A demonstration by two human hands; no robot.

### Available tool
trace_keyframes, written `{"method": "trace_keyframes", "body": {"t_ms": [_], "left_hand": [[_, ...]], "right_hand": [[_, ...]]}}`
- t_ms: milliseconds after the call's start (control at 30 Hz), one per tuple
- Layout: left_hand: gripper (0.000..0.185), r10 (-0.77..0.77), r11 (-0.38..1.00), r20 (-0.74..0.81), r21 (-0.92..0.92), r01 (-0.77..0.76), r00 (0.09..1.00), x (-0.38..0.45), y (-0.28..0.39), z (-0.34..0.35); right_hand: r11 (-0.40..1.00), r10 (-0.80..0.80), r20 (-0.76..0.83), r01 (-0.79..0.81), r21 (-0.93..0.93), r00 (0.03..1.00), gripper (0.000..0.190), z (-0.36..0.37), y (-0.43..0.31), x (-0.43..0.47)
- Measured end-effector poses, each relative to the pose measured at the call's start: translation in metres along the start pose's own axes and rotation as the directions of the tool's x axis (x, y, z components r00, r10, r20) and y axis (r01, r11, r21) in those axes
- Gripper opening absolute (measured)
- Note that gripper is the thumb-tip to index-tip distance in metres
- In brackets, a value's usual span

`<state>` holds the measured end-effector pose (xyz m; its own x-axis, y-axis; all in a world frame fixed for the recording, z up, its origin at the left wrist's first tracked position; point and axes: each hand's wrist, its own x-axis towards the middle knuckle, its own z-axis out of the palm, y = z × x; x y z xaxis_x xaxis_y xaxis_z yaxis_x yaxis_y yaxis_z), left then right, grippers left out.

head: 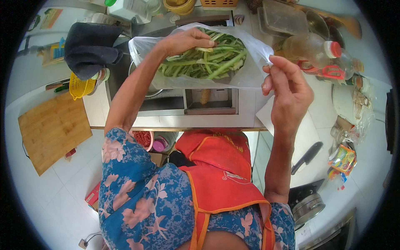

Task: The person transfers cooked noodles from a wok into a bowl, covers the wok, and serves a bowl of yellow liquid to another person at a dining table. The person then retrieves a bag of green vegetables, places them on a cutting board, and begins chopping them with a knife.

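Observation:
A translucent plastic bag (250, 67) lies spread over the sink (164, 104), full of cut leafy green stalks (228, 64). At the bag's mouth, my left hand (190, 41) reaches in from the left, thumb and fingers closed on some of the stalks; its fingertips are partly hidden among them. My right hand (287, 82) pinches the bag's right edge between thumb and fingers and pulls it out taut. Beneath the bag, a round metal rim (153, 93) shows in the sink's left part. A brownish, elongated object (205, 96) lies in the right part.
A kitchen knife (307, 157) lies at the right by a white board (300, 125). Oil bottles (312, 50) and a lidded plastic container (282, 18) stand back right. At left are a wooden cutting board (56, 131), yellow basket (82, 86) and dark cloth (90, 47).

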<state>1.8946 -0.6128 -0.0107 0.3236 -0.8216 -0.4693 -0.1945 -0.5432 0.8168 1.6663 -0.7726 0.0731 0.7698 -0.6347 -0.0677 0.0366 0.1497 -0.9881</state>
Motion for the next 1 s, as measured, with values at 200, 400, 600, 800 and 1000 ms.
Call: {"method": "trace_keyframes", "body": {"t_ms": [200, 400, 600, 800, 1000], "left_hand": [[0.032, 0.145, 0.987, -0.098, 0.090, -0.136, 0.985, -0.006, 0.018, -0.020], [0.032, 0.074, 0.968, -0.060, -0.238, -0.086, 0.995, -0.028, 0.039, -0.033], [0.029, 0.091, 0.911, -0.235, -0.374, -0.177, 0.968, -0.057, 0.056, -0.046], [0.027, 0.172, 0.658, -0.375, -0.645, -0.389, 0.911, -0.081, 0.052, -0.044], [0.028, 0.270, 0.294, -0.390, -0.837, -0.462, 0.880, -0.080, 0.048, -0.029]], "right_hand": [[0.998, 0.053, 0.039, -0.052, -0.027, 0.998, 0.016, 0.002, 0.000, 0.011], [0.992, 0.066, 0.033, -0.062, -0.112, 0.997, 0.018, 0.001, 0.007, 0.021], [0.983, 0.102, 0.096, -0.085, -0.166, 0.990, 0.019, -0.003, 0.027, 0.035], [0.508, -0.337, 0.360, 0.490, -0.708, 0.870, 0.037, 0.009, 0.029, 0.031], [0.594, -0.352, 0.534, 0.625, -0.507, 0.769, 0.045, 0.046, 0.036, 0.034]]}}
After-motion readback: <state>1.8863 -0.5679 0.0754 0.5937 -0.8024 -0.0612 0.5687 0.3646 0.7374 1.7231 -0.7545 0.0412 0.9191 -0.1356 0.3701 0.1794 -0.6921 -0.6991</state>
